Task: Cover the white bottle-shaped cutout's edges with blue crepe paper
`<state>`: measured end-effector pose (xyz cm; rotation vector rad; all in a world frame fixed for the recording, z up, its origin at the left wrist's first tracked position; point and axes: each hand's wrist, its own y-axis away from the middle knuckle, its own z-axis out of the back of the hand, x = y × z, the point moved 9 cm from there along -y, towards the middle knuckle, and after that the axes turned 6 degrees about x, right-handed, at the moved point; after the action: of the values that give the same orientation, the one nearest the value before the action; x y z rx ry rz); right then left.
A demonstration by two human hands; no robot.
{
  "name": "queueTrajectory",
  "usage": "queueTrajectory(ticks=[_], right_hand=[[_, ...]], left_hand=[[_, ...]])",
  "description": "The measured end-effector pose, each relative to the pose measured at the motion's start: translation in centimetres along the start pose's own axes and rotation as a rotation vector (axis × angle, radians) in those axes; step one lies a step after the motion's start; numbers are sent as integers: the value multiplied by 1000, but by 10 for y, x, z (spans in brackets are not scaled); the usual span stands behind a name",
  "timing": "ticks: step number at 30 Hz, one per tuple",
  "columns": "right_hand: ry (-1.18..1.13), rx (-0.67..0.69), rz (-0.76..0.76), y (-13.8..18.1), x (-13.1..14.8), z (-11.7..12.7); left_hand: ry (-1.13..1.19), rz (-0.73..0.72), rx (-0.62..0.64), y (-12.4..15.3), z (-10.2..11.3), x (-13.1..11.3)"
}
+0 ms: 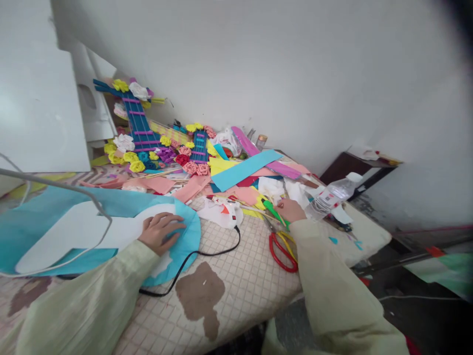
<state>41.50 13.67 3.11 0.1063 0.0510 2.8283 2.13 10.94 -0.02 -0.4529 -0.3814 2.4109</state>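
Note:
My left hand (162, 230) lies flat with fingers spread on a white guitar-shaped cutout (125, 231), which rests on a larger sheet of blue crepe paper (190, 236). My right hand (291, 210) has its fingers curled at the edge of the paper scraps, beside a slim green tool (272, 209). Whether the fingers hold it or something small is hidden. Just below are red-handled scissors (283, 254) and a yellow handle (287, 242). Between the hands, a white glue gun (229, 213) lies on white paper, its black cord curving toward my left sleeve.
Paper-flower guitars (142, 123) lean at the back left. A blue strip (247, 170) tops a heap of coloured paper. On the right, a plastic bottle (332, 197) leans over the table edge. A white cable (99, 207) crosses the left side.

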Motion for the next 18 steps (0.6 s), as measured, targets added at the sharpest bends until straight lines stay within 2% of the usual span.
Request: queueTrajectory(ticks=[5,10,12,14,18], right_hand=[[23,-1,-42,-7,2,-5],[0,-69,-27,16,3,17],[-53,-90,68,35,18,24],[-239,-120,295,61,50,28],[-340,-28,549,113,113,4]], left_hand=[[-1,-1,1,0,-1,1],[-7,23,19,0,-3,2],[1,33,46,0,-4,2],[14,44,62,0,-5,1],[48,66,82,-1,-6,2]])
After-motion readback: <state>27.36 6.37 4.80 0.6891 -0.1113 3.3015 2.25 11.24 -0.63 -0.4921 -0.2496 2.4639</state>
